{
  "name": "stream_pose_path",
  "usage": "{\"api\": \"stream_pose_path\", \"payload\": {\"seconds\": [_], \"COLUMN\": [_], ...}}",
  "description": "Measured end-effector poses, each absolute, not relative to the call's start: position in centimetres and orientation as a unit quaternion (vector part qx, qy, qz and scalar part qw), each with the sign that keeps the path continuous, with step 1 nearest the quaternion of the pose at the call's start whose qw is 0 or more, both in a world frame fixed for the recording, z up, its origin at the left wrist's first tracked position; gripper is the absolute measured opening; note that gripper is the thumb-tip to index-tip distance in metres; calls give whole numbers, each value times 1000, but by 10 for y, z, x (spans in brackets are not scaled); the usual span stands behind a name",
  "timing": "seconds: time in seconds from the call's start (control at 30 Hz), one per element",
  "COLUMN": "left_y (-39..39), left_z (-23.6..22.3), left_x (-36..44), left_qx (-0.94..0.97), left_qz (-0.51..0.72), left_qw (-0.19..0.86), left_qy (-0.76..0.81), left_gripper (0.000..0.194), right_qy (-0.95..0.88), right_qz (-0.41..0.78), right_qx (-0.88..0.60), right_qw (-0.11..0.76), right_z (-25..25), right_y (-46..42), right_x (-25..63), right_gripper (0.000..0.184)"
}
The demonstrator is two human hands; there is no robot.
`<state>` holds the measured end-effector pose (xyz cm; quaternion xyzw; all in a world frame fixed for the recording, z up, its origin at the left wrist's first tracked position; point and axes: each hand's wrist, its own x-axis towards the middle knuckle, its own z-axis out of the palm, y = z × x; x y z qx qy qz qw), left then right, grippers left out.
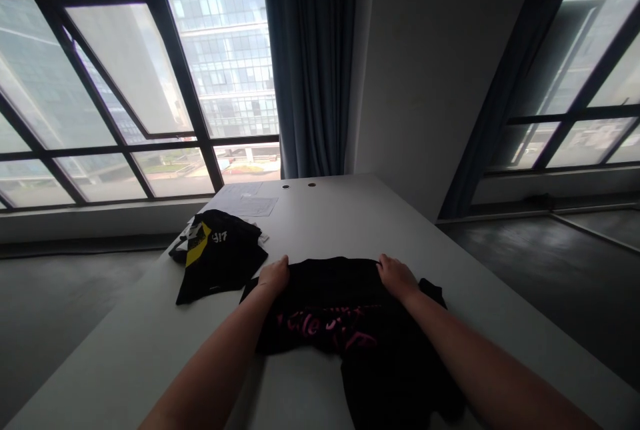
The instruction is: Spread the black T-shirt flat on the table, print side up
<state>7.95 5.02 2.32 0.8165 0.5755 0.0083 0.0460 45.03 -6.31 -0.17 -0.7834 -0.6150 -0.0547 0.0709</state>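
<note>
A black T-shirt with pink lettering (330,313) lies partly folded on the white table (350,217) in front of me. My left hand (274,277) rests on the shirt's far left edge, its fingers curled down over the cloth. At the far right edge my right hand (396,277) lies on the fabric, fingers bent and pressed on it. Whether either hand pinches the cloth or only presses it is hidden. Part of the shirt hangs toward me at the lower right.
A second black garment with a yellow stripe and white print (217,253) lies folded on the table to the left. Sheets of paper (245,203) sit beyond it. Two round cable holes (299,185) mark the far end. Windows and a dark curtain (310,63) stand behind.
</note>
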Motion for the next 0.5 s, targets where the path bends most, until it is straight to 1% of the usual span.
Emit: {"api": "stream_pose_path", "payload": {"seconds": [0.17, 0.37, 0.5], "left_y": [69, 95, 112], "left_z": [17, 14, 12], "left_x": [90, 109, 116], "left_qx": [815, 806, 808], "left_qz": [4, 4, 4], "left_qw": [45, 26, 26], "left_qy": [578, 591, 589], "left_gripper": [34, 34, 33], "right_qy": [-607, -607, -605], "right_qz": [-20, -8, 15], "right_qx": [-793, -795, -796], "right_qw": [51, 12, 3], "right_z": [6, 11, 10], "right_y": [-51, -19, 10], "right_x": [464, 485, 502], "right_gripper": [33, 37, 40]}}
